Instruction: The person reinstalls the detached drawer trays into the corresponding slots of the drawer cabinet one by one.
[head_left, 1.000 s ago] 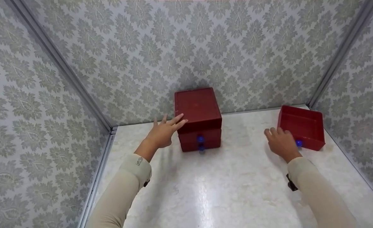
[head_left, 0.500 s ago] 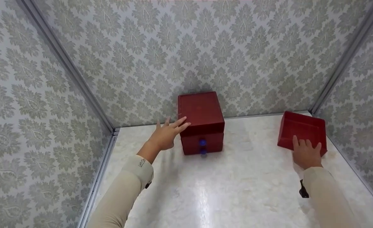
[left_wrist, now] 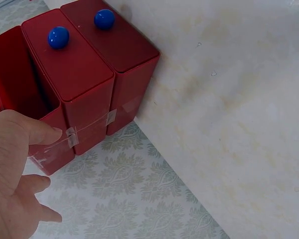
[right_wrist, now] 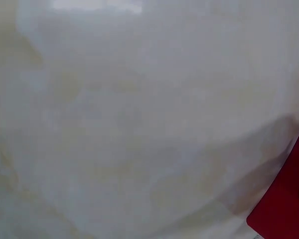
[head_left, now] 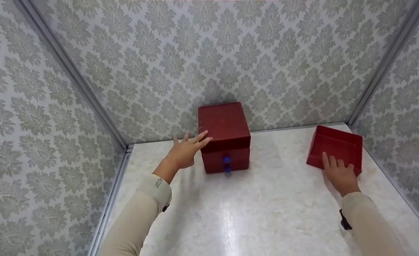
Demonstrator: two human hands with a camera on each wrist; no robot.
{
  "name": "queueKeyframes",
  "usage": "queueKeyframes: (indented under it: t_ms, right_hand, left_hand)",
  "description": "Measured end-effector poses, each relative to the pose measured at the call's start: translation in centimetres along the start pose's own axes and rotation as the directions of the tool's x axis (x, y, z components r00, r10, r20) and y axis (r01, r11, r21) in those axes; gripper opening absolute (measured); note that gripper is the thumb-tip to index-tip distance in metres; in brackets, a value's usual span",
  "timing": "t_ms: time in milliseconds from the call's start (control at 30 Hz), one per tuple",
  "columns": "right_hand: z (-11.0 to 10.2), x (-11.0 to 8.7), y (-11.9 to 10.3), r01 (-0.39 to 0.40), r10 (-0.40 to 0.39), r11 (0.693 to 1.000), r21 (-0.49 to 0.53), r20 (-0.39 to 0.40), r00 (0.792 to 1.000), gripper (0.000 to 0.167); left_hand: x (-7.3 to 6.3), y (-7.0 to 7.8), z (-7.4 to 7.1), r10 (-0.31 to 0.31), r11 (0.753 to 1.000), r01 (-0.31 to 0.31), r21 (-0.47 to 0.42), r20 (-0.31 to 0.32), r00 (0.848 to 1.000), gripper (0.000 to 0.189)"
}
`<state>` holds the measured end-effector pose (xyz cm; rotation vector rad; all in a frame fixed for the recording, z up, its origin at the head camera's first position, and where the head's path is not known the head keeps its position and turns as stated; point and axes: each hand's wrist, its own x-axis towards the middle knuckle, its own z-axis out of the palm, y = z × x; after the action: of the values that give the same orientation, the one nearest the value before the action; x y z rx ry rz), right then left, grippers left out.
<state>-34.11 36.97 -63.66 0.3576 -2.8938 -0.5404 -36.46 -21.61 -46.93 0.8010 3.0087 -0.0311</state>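
A red drawer chest (head_left: 223,121) stands against the back wall, its top compartment an empty slot. Below the slot are two closed drawers with blue knobs (left_wrist: 58,37). My left hand (head_left: 184,153) rests on the chest's left side with fingers spread, the fingertips reaching onto its top. In the left wrist view, the thumb lies along the side wall by the slot. At right, my right hand (head_left: 341,176) grips the front wall of a loose, empty red drawer (head_left: 343,142), fingers over the rim. That drawer's knob is hidden by the hand.
Both objects stand on a pale marbled table (head_left: 266,206). Patterned wall panels (head_left: 231,53) enclose the back and sides, with grey metal strips at the corners. Strips of clear tape (left_wrist: 71,138) cross the chest's side.
My right hand has moved right onto the loose drawer's front, covering its blue knob. The drawer has since shifted slightly left. My left hand stays on the chest.
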Motion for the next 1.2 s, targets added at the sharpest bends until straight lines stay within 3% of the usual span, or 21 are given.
queueKeyframes:
  t_ms: [267, 433, 667, 900, 1200]
  right_hand:
    - [0.0, 0.0, -1.3, 0.021, -0.026, 0.997, -0.074, -0.065, 0.998, 0.119]
    - [-2.6, 0.1, -3.4, 0.069, -0.072, 0.991, -0.111, -0.024, 0.997, 0.123]
    - [-6.7, -1.2, -7.5, 0.125, -0.147, 0.973, -0.196, -0.103, 0.984, 0.113]
    - [-10.5, -3.4, -11.9, 0.165, -0.201, 0.961, -0.22, -0.15, 0.968, 0.116]
    - [-13.1, -5.8, -14.5, 0.217, -0.259, 0.954, -0.208, -0.202, 0.945, 0.117]
  left_hand:
    - [-0.1, -0.1, 0.2, -0.001, 1.0, 0.001, -0.02, -0.006, 1.0, 0.109]
    - [-0.2, 0.0, 0.2, 0.005, 0.999, -0.006, -0.041, -0.014, 1.0, 0.108]
    - [-0.1, 0.1, 0.1, 0.005, 0.999, -0.005, -0.033, -0.013, 1.0, 0.107]
    - [0.0, 0.2, -0.2, -0.008, 1.0, 0.008, -0.018, -0.004, 1.0, 0.107]
    - [0.0, 0.2, -0.1, -0.01, 1.0, 0.01, -0.02, 0.003, 1.0, 0.107]
